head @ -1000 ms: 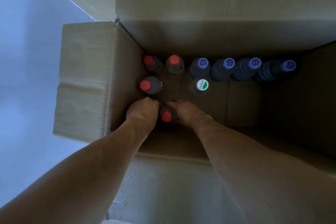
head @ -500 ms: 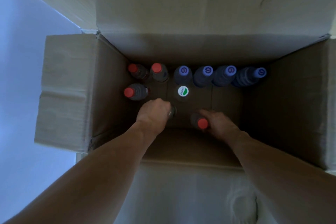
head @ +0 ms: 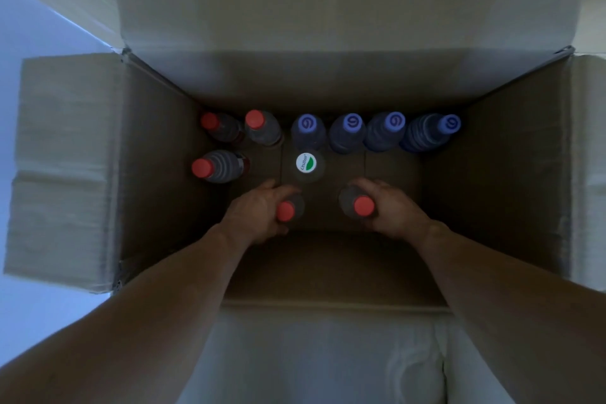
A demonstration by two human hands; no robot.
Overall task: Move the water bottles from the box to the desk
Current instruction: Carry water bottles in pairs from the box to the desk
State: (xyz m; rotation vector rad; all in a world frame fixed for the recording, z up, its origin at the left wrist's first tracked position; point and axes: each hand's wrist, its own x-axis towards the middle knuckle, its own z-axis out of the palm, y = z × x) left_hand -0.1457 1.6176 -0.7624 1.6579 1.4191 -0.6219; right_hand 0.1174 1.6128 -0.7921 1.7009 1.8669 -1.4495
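Note:
I look straight down into an open cardboard box (head: pixel 157 174). My left hand (head: pixel 252 210) grips a red-capped bottle (head: pixel 286 210) near the box's front wall. My right hand (head: pixel 393 211) grips a second red-capped bottle (head: pixel 363 206) to its right. Both bottles stand upright in my fingers. Behind them stands a bottle with a white and green cap (head: pixel 306 163). Three more red-capped bottles (head: pixel 203 168) cluster at the back left. Several purple-capped bottles (head: pixel 352 123) line the back wall. No desk is in view.
The box flaps stand open: a wide one at the back (head: pixel 295 10), one folded out on the left (head: pixel 62 157), one on the right (head: pixel 587 157). A pale floor (head: pixel 26 43) shows at the left. Bare box floor (head: pixel 390 170) lies at the right front.
Both hands have come up and apart, each with a red-capped bottle. The left hand's bottle cap now shows. The view has shifted, so the box sits more centred.

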